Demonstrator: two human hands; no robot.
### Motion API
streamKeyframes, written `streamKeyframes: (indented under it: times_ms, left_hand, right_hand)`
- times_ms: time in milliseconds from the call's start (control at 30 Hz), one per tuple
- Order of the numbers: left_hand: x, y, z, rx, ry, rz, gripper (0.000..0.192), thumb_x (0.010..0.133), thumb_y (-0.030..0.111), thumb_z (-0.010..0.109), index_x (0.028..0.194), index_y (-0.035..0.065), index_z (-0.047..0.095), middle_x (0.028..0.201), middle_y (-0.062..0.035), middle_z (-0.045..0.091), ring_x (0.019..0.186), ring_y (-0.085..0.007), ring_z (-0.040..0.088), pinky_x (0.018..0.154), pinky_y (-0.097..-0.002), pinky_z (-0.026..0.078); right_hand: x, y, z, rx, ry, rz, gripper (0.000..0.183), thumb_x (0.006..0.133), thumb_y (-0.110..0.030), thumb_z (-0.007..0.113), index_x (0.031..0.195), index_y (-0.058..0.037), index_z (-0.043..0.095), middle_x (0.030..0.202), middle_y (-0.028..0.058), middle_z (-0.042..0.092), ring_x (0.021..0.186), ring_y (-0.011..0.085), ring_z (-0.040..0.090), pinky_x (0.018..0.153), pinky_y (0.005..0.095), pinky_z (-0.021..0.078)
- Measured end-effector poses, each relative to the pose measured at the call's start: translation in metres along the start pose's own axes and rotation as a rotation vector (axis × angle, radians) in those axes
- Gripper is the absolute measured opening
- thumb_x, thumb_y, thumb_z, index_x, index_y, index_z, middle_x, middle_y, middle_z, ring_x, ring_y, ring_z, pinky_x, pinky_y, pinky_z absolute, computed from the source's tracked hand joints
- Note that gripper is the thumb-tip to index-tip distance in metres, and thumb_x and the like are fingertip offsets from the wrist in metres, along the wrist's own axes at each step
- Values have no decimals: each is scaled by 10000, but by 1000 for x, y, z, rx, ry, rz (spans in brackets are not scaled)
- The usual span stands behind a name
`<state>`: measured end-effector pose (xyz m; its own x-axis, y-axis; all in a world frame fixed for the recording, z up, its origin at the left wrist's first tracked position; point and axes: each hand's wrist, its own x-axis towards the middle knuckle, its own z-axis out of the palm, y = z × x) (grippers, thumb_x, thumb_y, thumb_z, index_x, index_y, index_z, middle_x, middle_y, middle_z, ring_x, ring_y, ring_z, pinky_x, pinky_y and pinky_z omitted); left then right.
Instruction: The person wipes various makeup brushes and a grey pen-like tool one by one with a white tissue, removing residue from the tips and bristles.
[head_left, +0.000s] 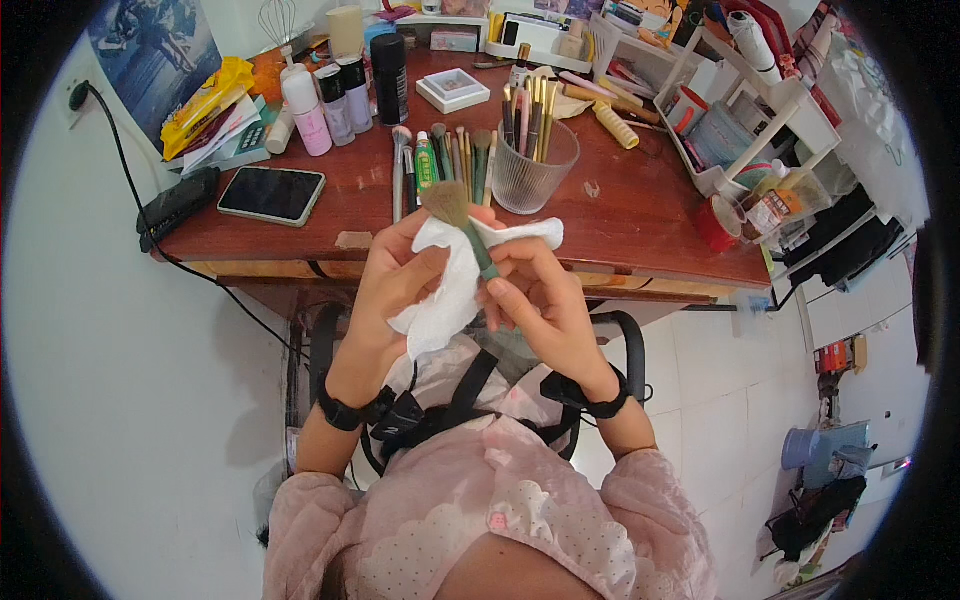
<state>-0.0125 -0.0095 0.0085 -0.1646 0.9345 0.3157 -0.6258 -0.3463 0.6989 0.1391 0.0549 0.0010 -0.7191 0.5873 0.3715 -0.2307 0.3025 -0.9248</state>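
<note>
My left hand (401, 270) holds a crumpled white tissue (442, 315), one part hanging below the palm and another sticking out to the right. Against the tissue lies a makeup brush (478, 251) with a green handle and tan bristles, tilted with its bristles up and to the left. The fingers of my right hand (544, 304) pinch the low end of its handle. Just beyond my hands, several makeup brushes (466, 154) lie in a row on the desk with a green tube (426, 166) among them. A ribbed glass cup (534, 176) of upright brushes stands to their right.
A phone (271, 195) and a black case (178, 208) lie on the left of the wooden desk (622, 225). Spray bottles and a black can (388, 79) stand behind. A white shelf rack (750, 135) and a red tin (720, 223) occupy the right. A black cable (165, 255) hangs at the left.
</note>
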Motion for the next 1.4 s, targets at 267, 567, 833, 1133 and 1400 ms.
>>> streamKeyframes:
  times_ms: [267, 567, 833, 1133, 1400]
  left_hand:
    - [5, -1, -16, 162, 116, 213, 165, 892, 88, 516, 1005, -29, 550, 901, -82, 611, 745, -97, 588, 643, -211, 474]
    - [3, -2, -10, 102, -42, 304, 164, 900, 113, 499, 950, -41, 528, 942, -113, 557, 841, -130, 546, 726, -211, 437]
    - [-2, 3, -4, -236, -183, -4, 221, 838, 171, 582, 919, -29, 532, 850, -118, 571, 659, -161, 570, 566, -265, 473]
    - [-1, 2, -17, 42, -18, 107, 238, 828, 46, 478, 1029, -49, 564, 964, -175, 634, 833, -188, 640, 700, -269, 530]
    - [-4, 0, -15, 52, -61, -6, 244, 812, 1, 432, 1003, -51, 574, 973, -175, 631, 785, -168, 636, 658, -245, 522]
  right_hand:
    - [-5, 5, 0, -246, 44, -15, 284, 831, -78, 624, 1053, 20, 477, 806, 98, 614, 743, 105, 608, 677, 256, 484]
    - [-10, 5, -4, -126, -15, 68, 180, 880, -78, 549, 1030, 16, 518, 710, 55, 586, 584, 77, 546, 549, 217, 446]
    - [-10, -4, -6, 213, -253, 246, 235, 961, -152, 394, 994, 3, 567, 656, -2, 517, 473, 48, 411, 450, 188, 340]
    - [-13, 7, 2, 63, 89, 56, 328, 844, -28, 591, 1145, 10, 464, 769, 23, 593, 595, 35, 485, 498, 187, 386]
    - [-15, 3, -2, -26, -56, 145, 144, 904, -98, 503, 947, 12, 586, 595, -5, 530, 510, 33, 451, 463, 197, 368]
